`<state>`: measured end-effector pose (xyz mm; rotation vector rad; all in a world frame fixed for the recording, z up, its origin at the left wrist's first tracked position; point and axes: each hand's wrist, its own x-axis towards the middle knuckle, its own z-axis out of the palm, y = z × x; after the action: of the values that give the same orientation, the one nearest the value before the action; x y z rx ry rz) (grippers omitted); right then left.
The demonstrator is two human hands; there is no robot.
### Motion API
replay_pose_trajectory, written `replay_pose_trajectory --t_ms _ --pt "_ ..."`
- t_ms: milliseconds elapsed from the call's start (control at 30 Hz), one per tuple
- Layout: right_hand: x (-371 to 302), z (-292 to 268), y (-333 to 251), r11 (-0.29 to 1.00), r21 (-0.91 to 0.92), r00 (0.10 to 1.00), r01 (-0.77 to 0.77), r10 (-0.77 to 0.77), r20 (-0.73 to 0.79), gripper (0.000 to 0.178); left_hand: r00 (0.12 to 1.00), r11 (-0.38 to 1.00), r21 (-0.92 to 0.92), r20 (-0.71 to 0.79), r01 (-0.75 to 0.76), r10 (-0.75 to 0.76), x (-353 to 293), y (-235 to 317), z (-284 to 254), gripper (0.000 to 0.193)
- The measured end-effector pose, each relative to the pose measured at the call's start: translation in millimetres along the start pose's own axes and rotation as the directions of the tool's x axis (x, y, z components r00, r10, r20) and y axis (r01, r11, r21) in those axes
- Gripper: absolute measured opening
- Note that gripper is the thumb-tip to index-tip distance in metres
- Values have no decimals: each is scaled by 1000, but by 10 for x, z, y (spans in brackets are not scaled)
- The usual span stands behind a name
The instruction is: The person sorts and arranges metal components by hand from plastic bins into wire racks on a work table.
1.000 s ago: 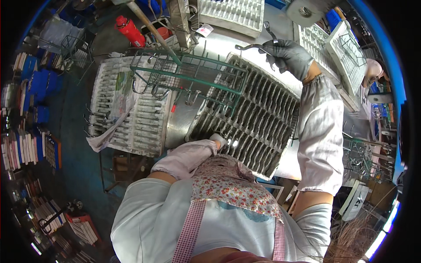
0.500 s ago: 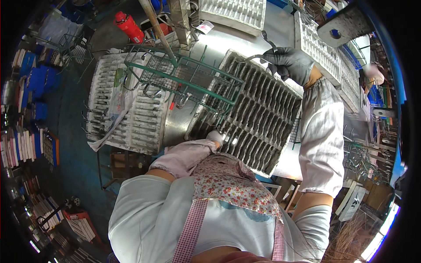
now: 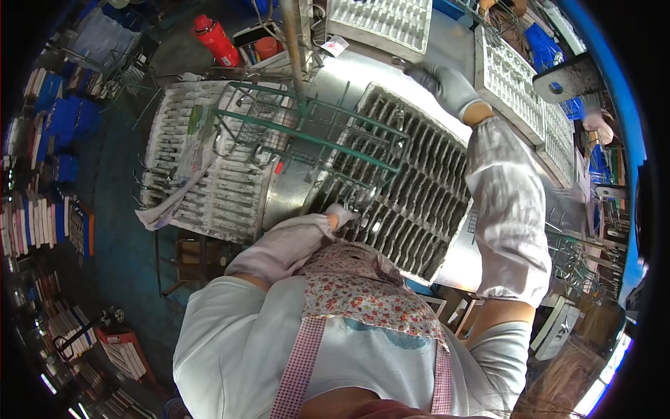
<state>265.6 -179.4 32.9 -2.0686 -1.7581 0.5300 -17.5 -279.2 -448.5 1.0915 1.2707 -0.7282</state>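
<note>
A grey tray with rows of dark wavy slots [image 3: 419,181] lies before me on the metal table. My left hand [image 3: 340,215], in a pale glove, is closed at the tray's near left side around shiny metal pieces [image 3: 363,198] whose kind I cannot make out. Past the tray's far right edge, my right hand [image 3: 447,87] wears a dark grey glove and is smeared by motion. By its fingertips is a small dark piece [image 3: 401,63], too blurred to name. A green wire rack [image 3: 307,133] stands over the tray's left part, partly hiding it.
Left of the rack, a white slotted tray [image 3: 230,188] carries a plastic bag and cloth strip. More pale slotted trays [image 3: 380,24] stand at the back and right. A red bottle [image 3: 216,40] is at the far left. A rusty pole [image 3: 292,56] rises behind the rack.
My right hand has moved left and away from me; the curved metal piece it held no longer shows clearly. My left hand has shifted slightly left. The whole view has swung a little.
</note>
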Motion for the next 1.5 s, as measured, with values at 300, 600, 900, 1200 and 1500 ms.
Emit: replay_pose_trajectory --t_ms 300,600,900,1200,1500 --pt "492 -213 -100 994 105 964 29 -56 259 42 780 871 -135 -524 -472 341 -2586 -124 -1308 47" --pt "455 -143 -385 979 45 781 -197 129 611 44 468 338 -405 -875 -850 128 -2931 -823 -2809 34" --pt "153 359 -425 998 60 973 -16 2 232 56 27 426 348 -748 -835 663 -4767 896 -3481 32" --pt "-799 833 -1506 904 -369 960 -216 127 -251 52 411 395 566 -106 -724 906 -4685 2227 -3357 23" --pt "-952 1067 -1195 937 -212 874 -277 154 -460 37 468 33 680 467 -733 750 -4435 3172 -3265 49"
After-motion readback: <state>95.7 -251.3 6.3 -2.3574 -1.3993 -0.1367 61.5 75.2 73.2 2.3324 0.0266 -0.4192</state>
